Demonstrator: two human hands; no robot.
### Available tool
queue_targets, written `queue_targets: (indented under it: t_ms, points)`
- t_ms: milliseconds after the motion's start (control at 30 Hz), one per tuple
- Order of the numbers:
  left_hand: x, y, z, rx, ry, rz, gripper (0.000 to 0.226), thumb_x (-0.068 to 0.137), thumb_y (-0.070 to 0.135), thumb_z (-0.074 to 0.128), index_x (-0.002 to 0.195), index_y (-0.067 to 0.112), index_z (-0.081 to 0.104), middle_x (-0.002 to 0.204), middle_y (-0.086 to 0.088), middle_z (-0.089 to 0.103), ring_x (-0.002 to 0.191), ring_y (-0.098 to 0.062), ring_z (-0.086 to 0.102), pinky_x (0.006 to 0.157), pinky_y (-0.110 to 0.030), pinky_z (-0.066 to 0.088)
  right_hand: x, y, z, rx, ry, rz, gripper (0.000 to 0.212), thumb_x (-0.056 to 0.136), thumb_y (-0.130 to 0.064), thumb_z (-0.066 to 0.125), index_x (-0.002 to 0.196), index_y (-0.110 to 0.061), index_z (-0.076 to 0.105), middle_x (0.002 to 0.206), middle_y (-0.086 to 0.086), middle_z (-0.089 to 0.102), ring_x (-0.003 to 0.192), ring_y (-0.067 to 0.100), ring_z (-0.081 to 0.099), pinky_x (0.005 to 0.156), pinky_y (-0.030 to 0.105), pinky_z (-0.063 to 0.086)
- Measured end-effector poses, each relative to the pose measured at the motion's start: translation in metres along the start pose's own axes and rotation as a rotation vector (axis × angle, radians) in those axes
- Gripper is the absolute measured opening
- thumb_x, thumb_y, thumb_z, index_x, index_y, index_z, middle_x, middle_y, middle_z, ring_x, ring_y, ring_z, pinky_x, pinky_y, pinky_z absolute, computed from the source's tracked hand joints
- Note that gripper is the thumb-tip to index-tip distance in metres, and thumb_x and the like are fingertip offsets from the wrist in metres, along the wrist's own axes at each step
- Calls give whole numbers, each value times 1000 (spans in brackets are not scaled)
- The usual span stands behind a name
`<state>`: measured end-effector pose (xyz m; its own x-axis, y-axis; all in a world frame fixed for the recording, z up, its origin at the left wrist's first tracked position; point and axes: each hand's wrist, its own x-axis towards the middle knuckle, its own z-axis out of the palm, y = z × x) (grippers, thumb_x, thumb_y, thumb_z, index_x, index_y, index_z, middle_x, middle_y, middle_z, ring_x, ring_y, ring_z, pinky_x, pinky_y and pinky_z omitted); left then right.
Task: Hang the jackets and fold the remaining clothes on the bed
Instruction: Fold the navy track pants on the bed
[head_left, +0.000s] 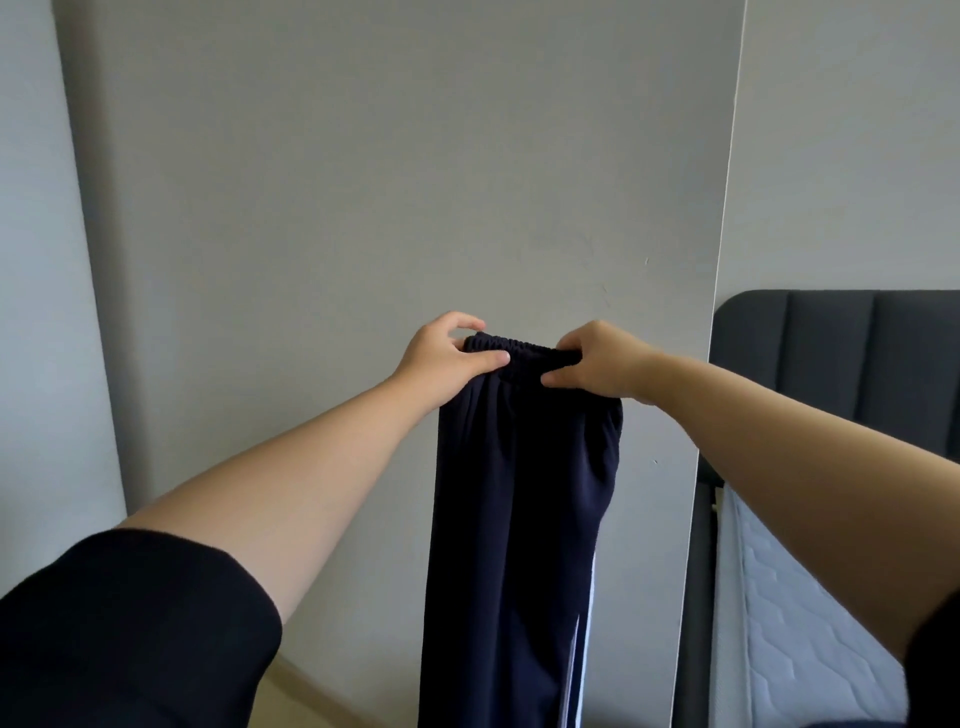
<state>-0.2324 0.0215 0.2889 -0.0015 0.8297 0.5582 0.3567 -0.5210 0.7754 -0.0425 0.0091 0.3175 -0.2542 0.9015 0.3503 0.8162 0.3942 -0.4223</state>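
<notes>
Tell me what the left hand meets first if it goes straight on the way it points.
Likely the grey wall panel: the left hand, gripping the trousers, points forward at it, though depth is unclear.

Pants (519, 493) here are dark navy track pants with a scrunchy elastic waistband and thin white stripes down the right side. They're hanging straight down with the legs together in one narrow column. The left hand (441, 361) and right hand (597, 364) pinch the waistband ends, and the bottom runs out of frame.
</notes>
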Motion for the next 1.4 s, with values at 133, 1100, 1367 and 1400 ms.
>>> queue_targets:
  t_ms: [133,1100,1367,1400]
  points:
    - [9,-7,-5,-253,-154,-175,17,87,30,66,100,21,65,111,-2,69,100,-12,64,95,-30,47,10,-4,3,191,185,-34,22,87,-23,63,69,-12,58,63,-1,52,59,13,48,52,22,37]
    - [92,287,62,-353,268,420,25,89,33,61,80,10,58,73,3,58,64,-10,53,53,-20,37,-37,-48,-270,284,948,-61,23,75,-26,72,93,-18,59,80,-8,62,76,12,62,59,20,47]
    - [111,409,73,-262,122,610,40,89,43,59,69,10,50,63,0,47,59,-18,43,53,-27,35,-77,-45,-378,331,1199,-138,37,82,-43,67,66,-10,63,61,2,59,62,19,58,58,27,45]
    - [113,421,73,-280,78,617,40,88,45,60,74,7,55,68,-3,52,64,-20,48,58,-29,40,-77,-46,-388,281,1271,-145,38,83,-43,65,69,-8,62,63,3,58,62,20,56,57,28,42]
